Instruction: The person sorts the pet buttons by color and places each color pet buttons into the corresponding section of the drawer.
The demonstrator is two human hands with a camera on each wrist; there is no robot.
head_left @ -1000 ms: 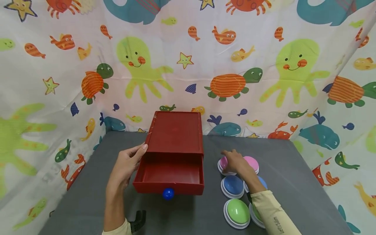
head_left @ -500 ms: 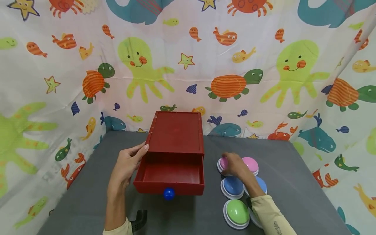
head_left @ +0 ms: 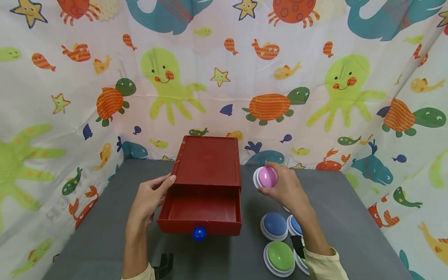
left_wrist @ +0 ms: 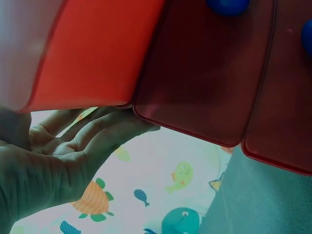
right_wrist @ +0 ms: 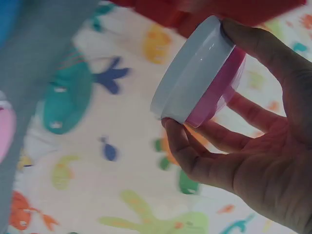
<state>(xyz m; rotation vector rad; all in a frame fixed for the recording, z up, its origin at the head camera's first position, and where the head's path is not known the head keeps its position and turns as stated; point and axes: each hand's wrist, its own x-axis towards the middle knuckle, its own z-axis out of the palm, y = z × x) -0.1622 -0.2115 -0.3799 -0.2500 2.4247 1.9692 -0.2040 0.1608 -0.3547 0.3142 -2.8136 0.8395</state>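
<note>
A red drawer cabinet (head_left: 208, 159) stands mid-table with its top drawer (head_left: 182, 226) pulled out; no contents show inside. My left hand (head_left: 148, 200) rests at the cabinet's left side, thumb at the top front corner. In the left wrist view its fingers (left_wrist: 109, 129) lie extended along the side wall. To the cabinet's right, my right hand (head_left: 288, 190) holds up a push button with a pink dome and white base (head_left: 266, 177), tilted toward the left. The right wrist view shows thumb and fingers pinching the button's white rim (right_wrist: 187, 73).
Blue-domed buttons (head_left: 275, 224) and green-domed buttons (head_left: 280, 256) sit on the grey table (head_left: 353, 233), some partly behind the right forearm. Another pink button (right_wrist: 5, 129) shows at the right wrist view's edge. A blue knob (head_left: 199, 234) juts from the drawer front. Patterned cloth (head_left: 196, 89) hangs behind.
The right hand has lifted the nearer-left pink button off the table, raising it and tilting it. The left hand stays at the cabinet, which has not moved.
</note>
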